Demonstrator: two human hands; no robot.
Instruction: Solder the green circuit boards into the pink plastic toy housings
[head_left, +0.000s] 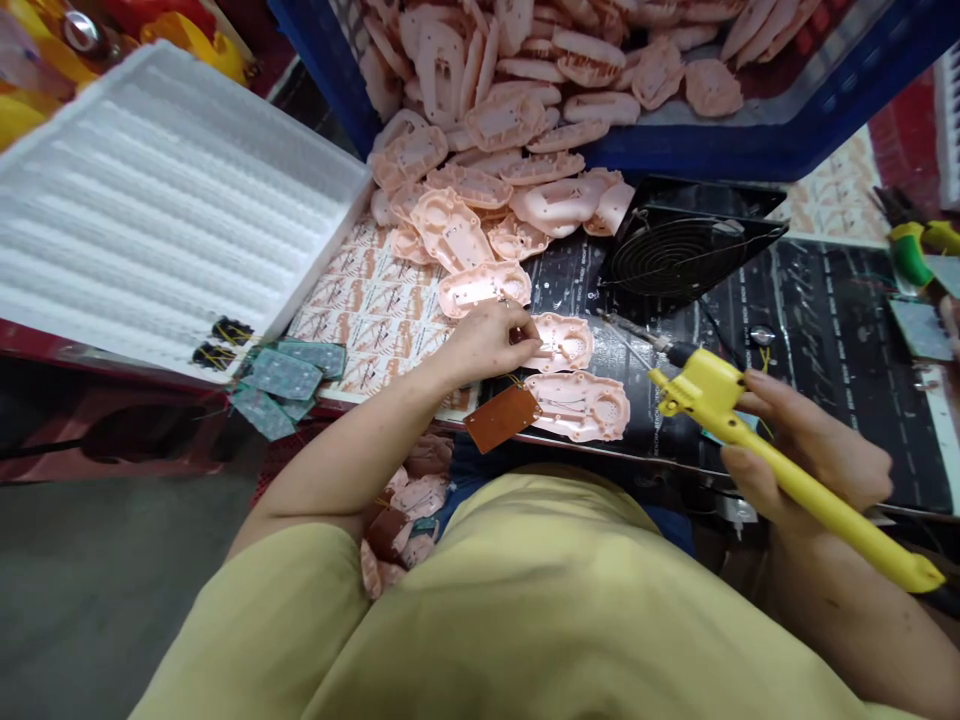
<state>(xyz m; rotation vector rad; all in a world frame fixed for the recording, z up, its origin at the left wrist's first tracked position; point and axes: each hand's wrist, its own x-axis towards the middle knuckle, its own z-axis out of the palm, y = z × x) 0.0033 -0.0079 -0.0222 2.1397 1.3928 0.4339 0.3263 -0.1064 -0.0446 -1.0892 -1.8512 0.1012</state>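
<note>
My right hand (832, 445) is wrapped round a yellow soldering iron (720, 385), whose thin metal tip points left over the black work surface. My left hand (491, 340) is closed in a pinch at the left end of a pink plastic shell (564, 342); what its fingers hold is hidden. Nearer the table edge lies a second pink shell (592, 405) with thin wires inside. A brown circuit board (502, 418) rests by its left end, with yellow wires at its upper corner. Just beyond my left hand is another pink shell (480, 288).
A heap of pink shells (480, 180) spills from a blue crate (720, 150). A black fan (675, 255) stands behind the iron. At left are a white foam tray (172, 190) and green circuit boards (281, 375). Pliers (907, 245) lie far right.
</note>
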